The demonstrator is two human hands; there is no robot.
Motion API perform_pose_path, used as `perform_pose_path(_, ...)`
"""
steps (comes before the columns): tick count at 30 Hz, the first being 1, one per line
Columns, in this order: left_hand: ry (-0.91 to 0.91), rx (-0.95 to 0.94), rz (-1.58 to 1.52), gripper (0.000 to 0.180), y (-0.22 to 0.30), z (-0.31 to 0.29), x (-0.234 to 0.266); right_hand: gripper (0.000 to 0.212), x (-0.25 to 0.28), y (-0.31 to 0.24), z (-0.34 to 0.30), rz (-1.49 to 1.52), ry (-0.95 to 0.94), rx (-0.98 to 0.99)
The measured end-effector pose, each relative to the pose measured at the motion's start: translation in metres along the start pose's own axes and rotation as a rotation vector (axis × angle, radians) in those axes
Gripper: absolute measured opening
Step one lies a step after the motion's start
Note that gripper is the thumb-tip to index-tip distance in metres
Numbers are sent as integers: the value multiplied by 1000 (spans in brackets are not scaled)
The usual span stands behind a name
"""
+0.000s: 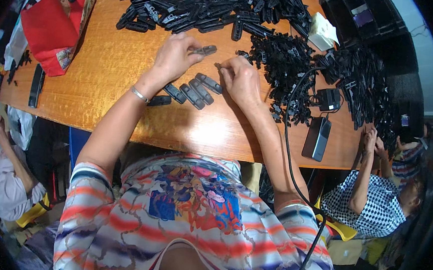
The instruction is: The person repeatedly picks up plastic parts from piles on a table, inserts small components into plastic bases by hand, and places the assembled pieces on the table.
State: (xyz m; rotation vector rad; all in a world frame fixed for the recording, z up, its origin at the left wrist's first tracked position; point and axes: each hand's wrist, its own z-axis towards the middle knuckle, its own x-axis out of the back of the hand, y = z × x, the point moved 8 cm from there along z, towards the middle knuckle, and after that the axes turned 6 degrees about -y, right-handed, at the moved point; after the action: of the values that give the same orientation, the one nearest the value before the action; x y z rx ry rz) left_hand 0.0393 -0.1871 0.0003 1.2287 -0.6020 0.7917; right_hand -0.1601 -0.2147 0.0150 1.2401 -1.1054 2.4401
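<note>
While the left hand (174, 56) pinches a black casing (210, 50) by one end, probably keeping its far end free, the right hand's (241, 80) fingertips seem to pinch a small dark part (218, 65); loose casings (192, 96) lie between the forearms, presumably for easy reach.

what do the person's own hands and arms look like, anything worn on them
The left hand and right hand are both gloveless. A silver-coloured bracelet circles the left wrist; nothing shows on the right. The short sleeves have white, orange-red and dark blue bands.
</note>
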Motion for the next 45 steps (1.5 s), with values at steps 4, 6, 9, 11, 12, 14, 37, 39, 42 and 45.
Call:
perform_pose_path(4, -25, 67, -29, 26, -9, 0, -4, 11, -3, -6, 13, 60, 36, -41)
perform_pose_path(6, -43, 63, -30, 25, -10, 1, -3, 11, -8, -6, 22, 168, 67, -64)
perform_pose_path(9, -64, 62, -53, 24, -6, 0, -6, 11, -20, -5, 28, 128, 58, -28)
perform_pose_path(11, -71, 45, -57, 24, -6, 0, -5, 11, -23, -2, 27, 111, 67, -30)
perform_pose_path(12, -67, 50, -57, 24, -10, -2, -5, 11, -23, -1, 28, 93, 78, -32)
perform_pose_path(14, -15, -5, -109, 26, -12, -5, -2, 11, -26, 0, 29, 93, 59, -38)
perform_pose_path(37, -99, -294, 56, 25, 28, 4, -3, 11, -10, 27, -2, 248, 151, -256)
perform_pose_path(39, -99, -312, 57, 25, 28, 2, 1, 10, -8, 21, -3, 209, 132, -224)
perform_pose_path(42, -97, -304, 126, 24, 30, -4, 11, 10, -7, 7, 0, 184, 86, -184)
perform_pose_path(45, -162, -204, 155, 22, 24, -8, 12, 11, -13, 1, 4, 206, 26, -160)
